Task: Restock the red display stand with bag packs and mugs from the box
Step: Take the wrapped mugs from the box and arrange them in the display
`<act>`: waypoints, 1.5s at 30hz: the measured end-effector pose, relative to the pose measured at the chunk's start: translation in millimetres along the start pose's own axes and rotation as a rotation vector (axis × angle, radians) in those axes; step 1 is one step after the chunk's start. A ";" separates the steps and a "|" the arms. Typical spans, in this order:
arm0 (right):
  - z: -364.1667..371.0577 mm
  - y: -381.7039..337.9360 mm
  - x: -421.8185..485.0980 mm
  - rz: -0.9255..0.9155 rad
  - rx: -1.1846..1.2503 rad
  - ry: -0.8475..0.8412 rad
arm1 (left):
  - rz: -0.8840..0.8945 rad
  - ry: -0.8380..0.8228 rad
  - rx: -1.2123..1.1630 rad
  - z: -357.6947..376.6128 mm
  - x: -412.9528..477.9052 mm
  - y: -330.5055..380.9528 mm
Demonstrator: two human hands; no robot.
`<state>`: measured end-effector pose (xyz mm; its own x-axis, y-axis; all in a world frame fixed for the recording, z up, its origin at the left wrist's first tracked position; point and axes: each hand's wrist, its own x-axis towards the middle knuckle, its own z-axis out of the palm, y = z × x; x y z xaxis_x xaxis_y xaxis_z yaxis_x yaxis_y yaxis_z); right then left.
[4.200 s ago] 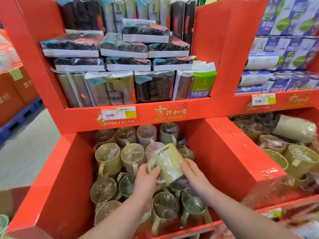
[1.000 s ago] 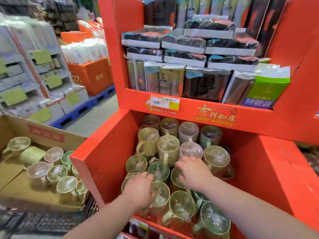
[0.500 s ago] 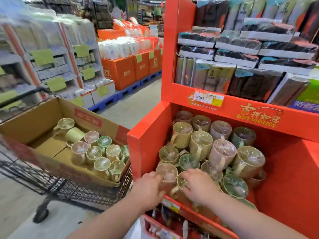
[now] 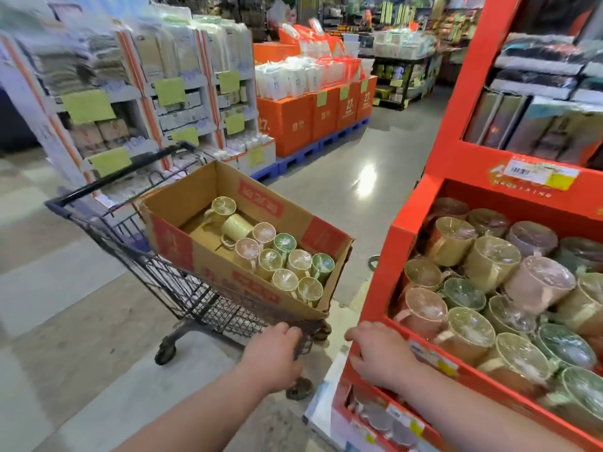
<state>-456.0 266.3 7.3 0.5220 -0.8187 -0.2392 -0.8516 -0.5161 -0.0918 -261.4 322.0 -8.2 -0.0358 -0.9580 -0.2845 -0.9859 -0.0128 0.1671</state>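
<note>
The red display stand [image 4: 385, 256] fills the right side. Its lower bin holds several plastic-wrapped mugs [image 4: 489, 265], and bag packs [image 4: 538, 125] lie on the shelf above. A cardboard box [image 4: 208, 256] sits in a shopping cart [image 4: 182, 288] at centre left, with several wrapped mugs [image 4: 287, 262] inside. My left hand [image 4: 274, 357] hovers by the cart's near corner, fingers curled, holding nothing. My right hand [image 4: 381, 353] sits at the stand's front left corner, fingers spread and empty.
A grey aisle floor [image 4: 352, 177] runs between the cart and the stand. Orange boxes on blue pallets [image 4: 310, 122] stand behind, with white shelf displays [image 4: 146, 102] at the left. A lower bin of goods [image 4: 381, 419] sits beneath my right forearm.
My view has swung left from the stand toward the cart. Both hands have come off the mugs in the bin and moved left, the left one reaching the cart's corner.
</note>
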 end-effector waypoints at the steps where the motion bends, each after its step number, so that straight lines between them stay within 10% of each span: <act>1: 2.1 -12.0 4.0 -0.005 0.006 -0.003 | -0.011 0.002 0.001 0.4 -6.1 -12.2; 24: 8.3 -99.9 155.6 -0.173 0.044 -0.105 | -0.215 0.015 -0.098 -12.3 23.1 -143.8; 45: 9.4 -22.3 287.1 0.084 0.186 -0.260 | -0.155 -0.033 0.007 -64.7 203.5 -179.5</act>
<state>-287.6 45.1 -68.4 0.4405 -0.7522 -0.4900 -0.8977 -0.3751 -0.2310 -81.1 110.8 -35.0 0.1114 -0.9347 -0.3375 -0.9812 -0.1574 0.1121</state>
